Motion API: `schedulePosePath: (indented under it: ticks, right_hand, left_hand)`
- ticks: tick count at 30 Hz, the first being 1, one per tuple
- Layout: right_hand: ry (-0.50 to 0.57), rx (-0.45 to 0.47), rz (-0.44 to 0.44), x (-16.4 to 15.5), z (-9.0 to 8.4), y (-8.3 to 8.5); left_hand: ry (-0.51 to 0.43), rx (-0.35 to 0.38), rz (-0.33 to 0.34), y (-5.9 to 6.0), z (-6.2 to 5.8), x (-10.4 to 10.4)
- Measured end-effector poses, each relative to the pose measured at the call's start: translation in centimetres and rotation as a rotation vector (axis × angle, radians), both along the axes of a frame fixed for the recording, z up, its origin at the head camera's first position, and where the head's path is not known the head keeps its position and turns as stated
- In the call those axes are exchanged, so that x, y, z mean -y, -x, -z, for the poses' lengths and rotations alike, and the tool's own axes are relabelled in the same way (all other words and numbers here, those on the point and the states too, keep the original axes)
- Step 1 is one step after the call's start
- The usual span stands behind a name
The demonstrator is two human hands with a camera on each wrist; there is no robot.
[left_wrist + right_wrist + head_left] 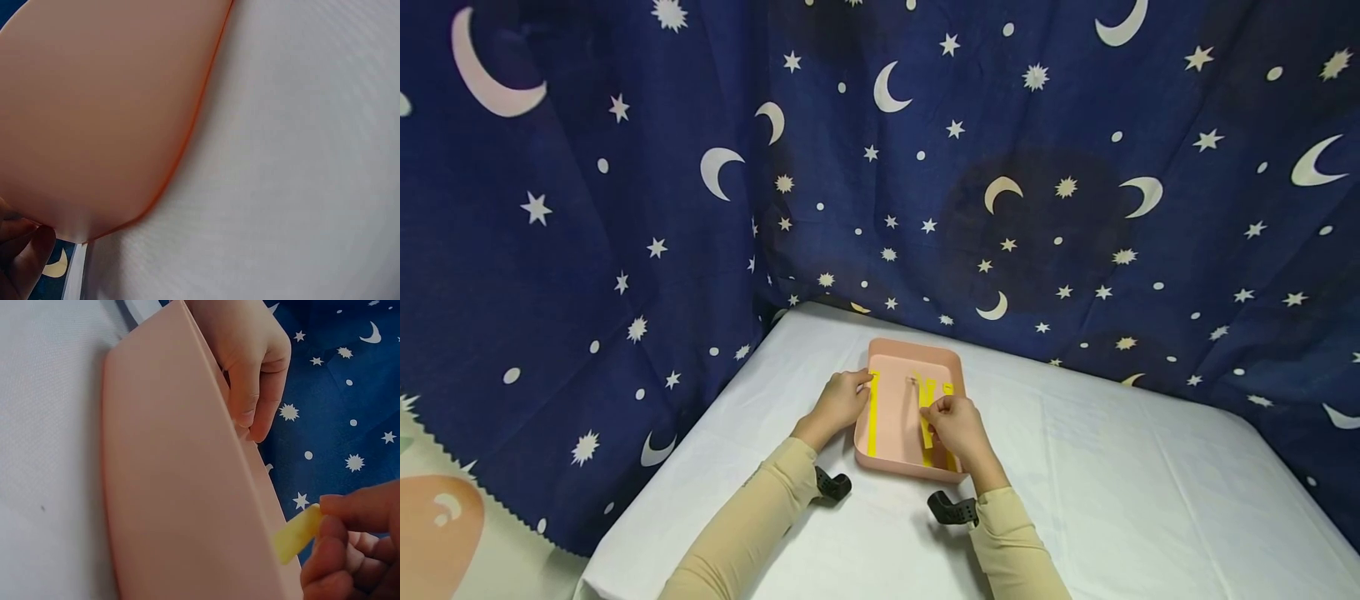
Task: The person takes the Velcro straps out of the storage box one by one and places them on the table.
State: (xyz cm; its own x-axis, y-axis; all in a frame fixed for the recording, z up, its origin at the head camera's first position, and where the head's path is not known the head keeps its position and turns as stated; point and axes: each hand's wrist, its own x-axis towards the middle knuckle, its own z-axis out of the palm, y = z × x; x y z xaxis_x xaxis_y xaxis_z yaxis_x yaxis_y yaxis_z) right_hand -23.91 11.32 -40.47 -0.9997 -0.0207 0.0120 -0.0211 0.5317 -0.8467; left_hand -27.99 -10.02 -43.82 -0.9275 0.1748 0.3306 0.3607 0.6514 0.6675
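A shallow pink tray (895, 471) with rounded corners rests on the white-covered table. Thumb and fingertips of my left hand (841, 400) pinch at its left rim, beside the top end of a long yellow strip (872, 429) lying along that side. My right hand (955, 423), over the right part of the tray, pinches a flat yellow strip (294, 536) between thumb and index finger. Beneath and beside it lie more yellow pieces, one showing at the tray's right side (948, 388). In the left wrist view the outer tray wall (106, 112) hides what lies inside.
White cloth (1112, 500) covers the table, which meets a dark blue curtain (925, 208) with moons and stars at the back and left. Black curved mounts (951, 508) sit at both wrists, close above the table. A small pale object (911, 380) is in the tray.
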Motion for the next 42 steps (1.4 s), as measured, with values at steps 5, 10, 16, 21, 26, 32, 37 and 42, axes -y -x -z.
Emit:
schedulePosePath:
  ticks: [5,10,16,21,26,32,37,42]
  right_hand:
    - [0.004,-0.001,0.0,-0.02,-0.1,0.02]
    - [0.0,-0.002,0.008,-0.12,-0.18,-0.01]
    - [-0.012,0.018,0.028,-0.17,-0.22,-0.04]
    - [0.0,0.027,0.028,-0.26,-0.18,-0.01]
    - [0.007,0.024,0.018,-0.43,-0.28,0.06]
    - [0.013,0.012,0.004,-0.58,-0.44,0.14]
    - [0.008,0.018,0.011,-0.62,-0.59,0.08]
    - [-0.011,0.008,0.025,-0.69,-0.77,-0.02]
  left_hand:
    - [0.003,0.015,-0.003,-0.1,0.02,0.01]
    - [0.001,0.017,-0.008,-0.11,-0.01,-0.05]
    - [-0.011,0.021,-0.011,-0.11,-0.06,-0.14]
    - [-0.009,0.028,-0.007,-0.04,-0.04,-0.17]
    - [-0.005,0.011,-0.009,-0.07,0.01,-0.12]
    - [-0.01,0.015,-0.003,-0.07,0.06,0.0]
    - [-0.016,0.031,-0.002,-0.05,0.02,0.03]
    - [-0.015,0.021,0.005,-0.05,0.04,0.01]
